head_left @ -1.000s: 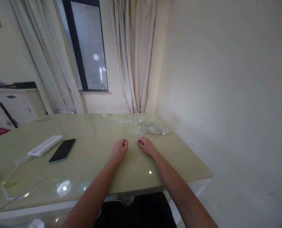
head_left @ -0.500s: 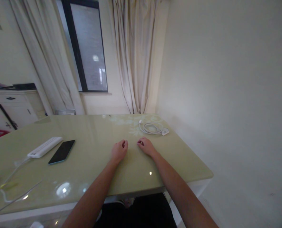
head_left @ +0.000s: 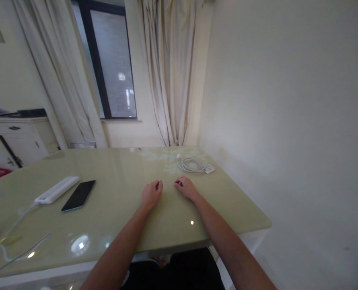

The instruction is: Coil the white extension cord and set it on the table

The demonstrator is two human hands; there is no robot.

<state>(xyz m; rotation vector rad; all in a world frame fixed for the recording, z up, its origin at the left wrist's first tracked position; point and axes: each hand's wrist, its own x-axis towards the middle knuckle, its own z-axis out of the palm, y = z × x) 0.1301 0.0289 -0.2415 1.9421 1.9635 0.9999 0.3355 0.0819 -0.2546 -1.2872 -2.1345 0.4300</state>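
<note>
My left hand [head_left: 152, 194] rests on its side on the glossy table [head_left: 118, 217], fingers curled into a loose fist with nothing seen in them. A short gap to the right, my right hand [head_left: 185, 187] lies curled in the same way, also holding nothing that shows. Just beyond my right hand is a coiled white cable [head_left: 183, 165] with a white plug [head_left: 209, 168] at its right end. Further off, to the left of my left hand, a dark-screened phone [head_left: 79, 195] lies flat on the tabletop.
Beside the phone sits a white power strip [head_left: 57, 190], its cord [head_left: 19, 219] running to the table's near left edge. A plain wall [head_left: 287, 121] borders the table on the right. Curtains [head_left: 173, 72] and a window [head_left: 114, 60] stand behind it; a white cabinet [head_left: 25, 131] is at far left.
The view has tipped up very slightly, so everything appears a little lower. Both hands keep their place and curled shape on the table.
</note>
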